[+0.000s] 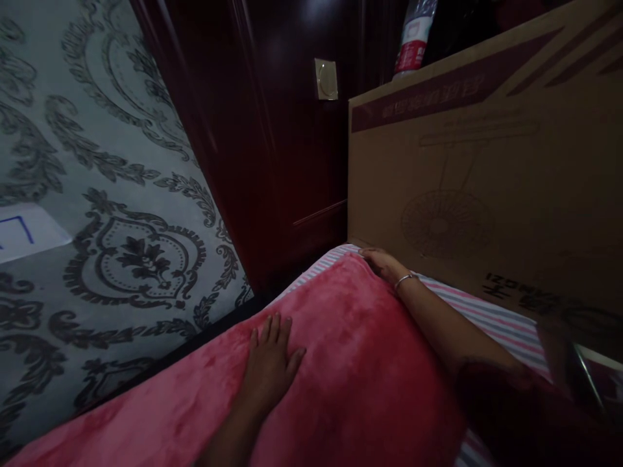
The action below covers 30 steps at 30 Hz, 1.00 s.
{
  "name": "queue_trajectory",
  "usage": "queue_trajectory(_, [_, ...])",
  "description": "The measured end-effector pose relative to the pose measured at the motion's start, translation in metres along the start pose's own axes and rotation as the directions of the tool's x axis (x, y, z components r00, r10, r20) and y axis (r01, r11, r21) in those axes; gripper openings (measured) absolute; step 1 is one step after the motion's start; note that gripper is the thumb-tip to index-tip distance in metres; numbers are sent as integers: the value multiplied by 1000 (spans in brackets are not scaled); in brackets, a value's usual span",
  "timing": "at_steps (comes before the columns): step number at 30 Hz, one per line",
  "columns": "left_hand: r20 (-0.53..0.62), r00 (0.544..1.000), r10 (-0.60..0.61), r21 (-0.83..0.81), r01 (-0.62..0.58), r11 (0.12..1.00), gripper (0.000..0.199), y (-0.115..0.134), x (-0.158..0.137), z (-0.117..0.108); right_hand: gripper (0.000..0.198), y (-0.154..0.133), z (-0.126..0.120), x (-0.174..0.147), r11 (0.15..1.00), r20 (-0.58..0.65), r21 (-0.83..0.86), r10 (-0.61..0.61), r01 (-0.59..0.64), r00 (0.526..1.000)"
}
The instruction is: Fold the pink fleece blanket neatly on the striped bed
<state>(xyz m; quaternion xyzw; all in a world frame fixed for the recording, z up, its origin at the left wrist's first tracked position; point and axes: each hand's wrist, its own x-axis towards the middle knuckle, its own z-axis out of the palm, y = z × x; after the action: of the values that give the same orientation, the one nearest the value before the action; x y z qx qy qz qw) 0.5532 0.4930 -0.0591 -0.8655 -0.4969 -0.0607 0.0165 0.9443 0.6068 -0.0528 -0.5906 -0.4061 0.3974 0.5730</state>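
A fluffy pink-red blanket [335,324] lies spread over a striped sheet [491,318] of pink, grey and white. My left hand [270,366] rests flat on the blanket's upper side, palm down, fingers and thumb spread. At the far right corner of the blanket is my right hand [383,264], with a thin silver bracelet [403,280] on its wrist. Its fingers stretch leftward along the blanket's edge; their tips are hard to make out in the dim light.
A large cardboard box [487,181] with a printed fan picture stands along the right side. Behind it is a bottle [415,42] with a red and white label. A dark red wood panel [272,149] and patterned wallpaper [121,214] bound the far and left sides.
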Motion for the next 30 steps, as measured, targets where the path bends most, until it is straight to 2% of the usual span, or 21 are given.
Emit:
queue_trajectory(4, [15, 999, -42, -16, 42, 999, 62, 0, 2, -4, 31, 1, 5, 0, 993, -25, -91, -78, 76, 997])
queue_trajectory(7, [-64, 988, -140, 35, 142, 989, 56, -11, 7, -13, 40, -3, 13, 3, 953, 58, -223, -200, 208, 978])
queue_trajectory(10, [-90, 956, -278, 117, 287, 951, 51, -33, 9, -30, 38, -5, 21, 9, 907, 135, -307, -257, 287, 957])
queue_trajectory(13, [-51, 928, -368, 186, 371, 910, 45, -60, 6, -46, 39, 0, 25, 15, 896, 103, -323, -286, 304, 953])
queue_trajectory(16, [-151, 903, -402, 174, 425, 888, 47, -82, 1, -55, 41, 9, 27, 19, 883, 65, -353, -308, 310, 949])
queue_trajectory(18, [-179, 879, -443, 134, 468, 874, 48, -94, 0, -55, 40, 14, 29, 21, 873, 61, -377, -309, 309, 949])
queue_trajectory(23, [44, 898, -438, 119, 430, 895, 41, -111, 4, -42, 38, 16, 24, 17, 863, 97, -423, -260, 276, 961])
queue_trajectory(30, [91, 883, -460, 165, 442, 882, 47, -106, 9, -48, 43, 0, -31, -30, 846, 166, -508, -88, 162, 982])
